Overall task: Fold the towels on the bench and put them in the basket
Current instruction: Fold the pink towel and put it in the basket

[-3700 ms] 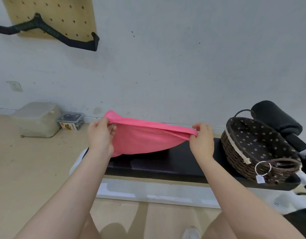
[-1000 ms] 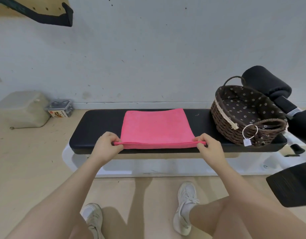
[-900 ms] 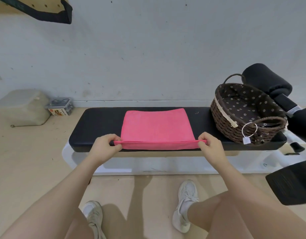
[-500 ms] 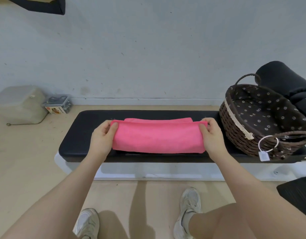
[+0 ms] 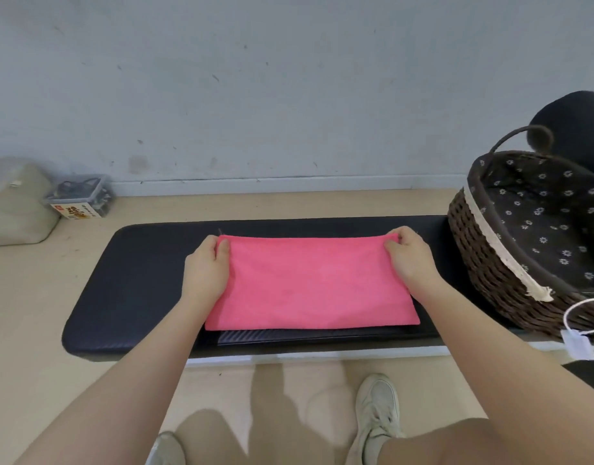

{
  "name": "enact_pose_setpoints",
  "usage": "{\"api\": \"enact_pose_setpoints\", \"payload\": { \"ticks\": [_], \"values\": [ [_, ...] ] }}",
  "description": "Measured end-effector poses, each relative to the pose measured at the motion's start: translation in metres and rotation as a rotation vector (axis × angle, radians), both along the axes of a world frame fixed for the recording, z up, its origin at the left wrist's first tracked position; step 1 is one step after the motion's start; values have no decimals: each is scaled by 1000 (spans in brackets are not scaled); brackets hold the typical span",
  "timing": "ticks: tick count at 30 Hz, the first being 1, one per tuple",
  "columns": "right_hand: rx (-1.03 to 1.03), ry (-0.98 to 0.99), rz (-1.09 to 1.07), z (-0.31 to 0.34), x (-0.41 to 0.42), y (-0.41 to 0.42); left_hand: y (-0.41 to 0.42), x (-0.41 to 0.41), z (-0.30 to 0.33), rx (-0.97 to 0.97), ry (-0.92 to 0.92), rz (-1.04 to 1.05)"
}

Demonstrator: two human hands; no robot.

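Where bench [image 5: 138, 280] meets wall [image 5: 288, 95], beige floor [image 5: 20, 313]

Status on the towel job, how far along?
Done: the pink towel lies folded flat on the bench. In hand: the left hand and right hand pinch its far corners. Left: probably another fold, then into the basket, whose visible part holds no towel.
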State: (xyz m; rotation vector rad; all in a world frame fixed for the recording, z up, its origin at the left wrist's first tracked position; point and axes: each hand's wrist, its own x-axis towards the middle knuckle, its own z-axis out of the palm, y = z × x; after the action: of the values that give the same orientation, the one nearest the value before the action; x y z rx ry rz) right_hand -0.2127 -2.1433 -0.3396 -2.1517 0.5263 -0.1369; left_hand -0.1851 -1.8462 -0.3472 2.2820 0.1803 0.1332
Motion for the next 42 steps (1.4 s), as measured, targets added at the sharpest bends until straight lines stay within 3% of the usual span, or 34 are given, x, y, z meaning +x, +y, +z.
{"api": "enact_pose_setpoints", "payload": {
  "ticks": [5, 10, 13, 15, 18, 20, 23, 27, 34, 42],
  "values": [
    [-247, 12, -80, -11, 2, 7, -5, 4, -4, 229, -17, 13],
    [-549, 156, -82, -16, -1, 8, -9, 2, -1, 353, -45, 23],
    [-581, 165, -69, -9, -5, 11, -13, 0, 1, 408, 20, 52],
    [-644, 86, -61, -3, -8, 18, -15, -1, 2, 479, -34, 69],
    [-731, -217, 143, 3, -12, 47, -24, -7, 0, 593, -321, -133],
    [-670, -233, 453, 5, -15, 78, -30, -12, -8, 638, -424, -409],
    [-632, -20, 733, -5, -20, 113, -27, -20, -15, 561, -136, -634],
    [-767, 95, 785, -22, -20, 108, -21, -20, -22, 677, 48, -569],
    [-849, 246, 585, -22, -22, 33, -20, -24, -18, 737, 119, -500],
    [-738, 408, 257, -11, -38, 0, -25, -29, -10, 756, 151, -488]
  ]
}}
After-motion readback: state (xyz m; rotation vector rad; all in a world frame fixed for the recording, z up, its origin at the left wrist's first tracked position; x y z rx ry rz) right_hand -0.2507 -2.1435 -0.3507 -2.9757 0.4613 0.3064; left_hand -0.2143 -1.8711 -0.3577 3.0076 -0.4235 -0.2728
